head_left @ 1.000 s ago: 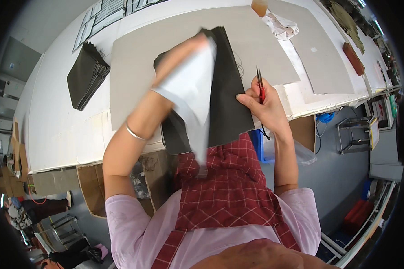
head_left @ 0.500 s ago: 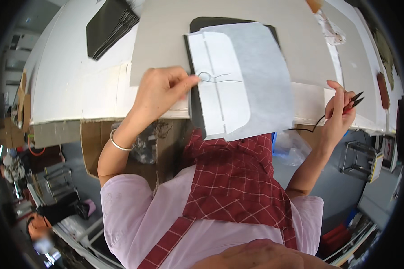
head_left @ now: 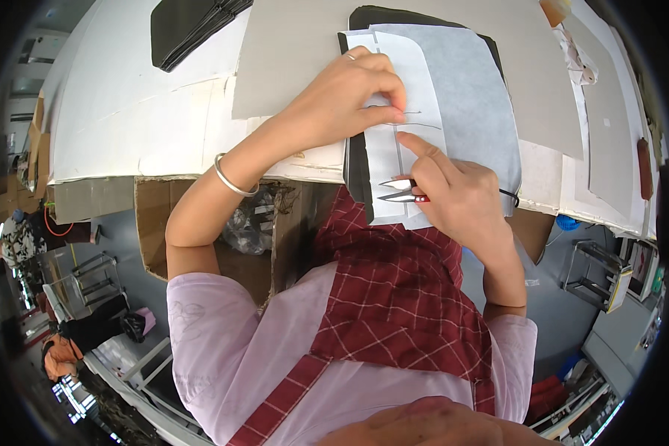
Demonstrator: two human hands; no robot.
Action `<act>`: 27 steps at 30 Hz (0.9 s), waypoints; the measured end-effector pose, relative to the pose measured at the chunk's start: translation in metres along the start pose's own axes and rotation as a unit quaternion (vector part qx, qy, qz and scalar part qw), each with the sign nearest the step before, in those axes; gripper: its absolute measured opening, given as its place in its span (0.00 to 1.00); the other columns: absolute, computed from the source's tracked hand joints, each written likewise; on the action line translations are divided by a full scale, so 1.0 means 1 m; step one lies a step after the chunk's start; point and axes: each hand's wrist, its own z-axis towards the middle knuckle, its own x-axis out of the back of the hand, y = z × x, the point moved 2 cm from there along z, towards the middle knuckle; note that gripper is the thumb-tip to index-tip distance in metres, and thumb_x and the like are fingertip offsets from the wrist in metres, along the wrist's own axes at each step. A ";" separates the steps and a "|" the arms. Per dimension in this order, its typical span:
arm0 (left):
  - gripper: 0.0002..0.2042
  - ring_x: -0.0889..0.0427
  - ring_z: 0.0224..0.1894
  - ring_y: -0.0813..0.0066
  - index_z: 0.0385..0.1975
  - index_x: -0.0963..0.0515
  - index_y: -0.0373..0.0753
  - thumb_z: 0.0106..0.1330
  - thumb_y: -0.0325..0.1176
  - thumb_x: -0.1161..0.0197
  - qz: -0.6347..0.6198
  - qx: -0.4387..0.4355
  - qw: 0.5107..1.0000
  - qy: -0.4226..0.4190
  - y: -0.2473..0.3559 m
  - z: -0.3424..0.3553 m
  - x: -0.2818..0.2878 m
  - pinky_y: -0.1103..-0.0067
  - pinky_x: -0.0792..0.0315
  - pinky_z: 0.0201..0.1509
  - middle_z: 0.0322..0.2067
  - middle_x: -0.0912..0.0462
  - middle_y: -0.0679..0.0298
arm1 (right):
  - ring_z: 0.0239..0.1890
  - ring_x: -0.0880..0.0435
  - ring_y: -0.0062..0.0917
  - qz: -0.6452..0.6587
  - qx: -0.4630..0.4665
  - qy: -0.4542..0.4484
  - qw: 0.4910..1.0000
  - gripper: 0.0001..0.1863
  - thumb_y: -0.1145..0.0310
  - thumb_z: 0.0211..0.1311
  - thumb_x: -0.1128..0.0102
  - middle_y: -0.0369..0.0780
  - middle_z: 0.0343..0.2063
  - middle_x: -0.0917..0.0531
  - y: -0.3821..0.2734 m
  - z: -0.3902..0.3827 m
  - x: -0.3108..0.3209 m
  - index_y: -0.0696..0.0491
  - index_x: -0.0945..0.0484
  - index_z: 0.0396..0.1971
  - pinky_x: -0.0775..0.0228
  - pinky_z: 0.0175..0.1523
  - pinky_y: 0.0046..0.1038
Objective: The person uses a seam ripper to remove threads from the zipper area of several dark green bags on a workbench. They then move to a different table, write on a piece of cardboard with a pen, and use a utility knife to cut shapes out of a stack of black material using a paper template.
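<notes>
A white panel with a slit-like seam down its length lies on a larger pale blue-grey sheet. Beneath both, a dark panel shows along the left and far edges. My left hand reaches over the white panel, thumb and fingertips pinched on a thin dark thread at the seam. My right hand carries thread snips with red handles in its curled fingers. Their blades point left over the panel, and the index finger stretches to the seam just below the pinch.
A stack of dark panels lies at the far left of the white table. Grey board spreads under the work. A brown-handled tool rests at the right. Below the table edge stands an open cardboard box.
My right hand has come in from the right with the snips and now meets the left over the panel. My left hand has moved right to the seam; the panels sit slightly farther right.
</notes>
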 end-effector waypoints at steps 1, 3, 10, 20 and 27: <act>0.06 0.25 0.37 0.70 0.33 0.20 0.39 0.61 0.32 0.31 0.009 -0.014 1.000 -0.005 -0.001 0.002 -0.002 0.76 0.30 0.44 0.31 0.22 0.66 | 0.16 0.22 0.21 -0.010 0.003 -0.002 1.000 0.14 0.71 0.48 0.31 0.38 0.47 0.15 0.000 0.000 -0.002 0.53 0.32 0.26 0.31 0.21 0.24; 0.05 0.25 0.34 0.74 0.34 0.21 0.39 0.65 0.32 0.34 -0.061 0.058 0.996 -0.007 -0.003 0.004 -0.003 0.78 0.31 0.43 0.29 0.22 0.68 | 0.15 0.23 0.20 -0.016 0.010 0.007 1.000 0.14 0.70 0.49 0.31 0.38 0.46 0.14 0.001 -0.001 -0.003 0.53 0.32 0.25 0.31 0.21 0.24; 0.07 0.31 0.29 0.86 0.45 0.23 0.40 0.74 0.35 0.43 -0.349 0.249 0.902 0.046 -0.017 -0.009 0.011 0.85 0.34 0.36 0.23 0.28 0.74 | 0.14 0.24 0.18 -0.022 0.008 0.008 1.000 0.14 0.70 0.51 0.31 0.38 0.45 0.13 -0.001 0.000 -0.002 0.52 0.33 0.23 0.32 0.20 0.22; 0.06 0.27 0.33 0.68 0.35 0.19 0.36 0.60 0.28 0.32 0.068 0.033 0.997 0.006 0.003 -0.024 0.035 0.75 0.31 0.37 0.28 0.27 0.64 | 0.15 0.23 0.19 -0.017 -0.019 -0.059 0.998 0.16 0.68 0.46 0.29 0.39 0.57 0.20 -0.006 0.019 -0.010 0.51 0.31 0.28 0.32 0.20 0.22; 0.04 0.27 0.36 0.65 0.34 0.20 0.36 0.61 0.27 0.34 0.061 0.023 0.998 0.014 0.002 -0.025 0.027 0.74 0.31 0.39 0.29 0.26 0.62 | 0.17 0.22 0.20 -0.019 -0.040 -0.077 0.996 0.15 0.68 0.44 0.29 0.36 0.60 0.21 -0.007 0.018 -0.013 0.52 0.30 0.26 0.31 0.22 0.23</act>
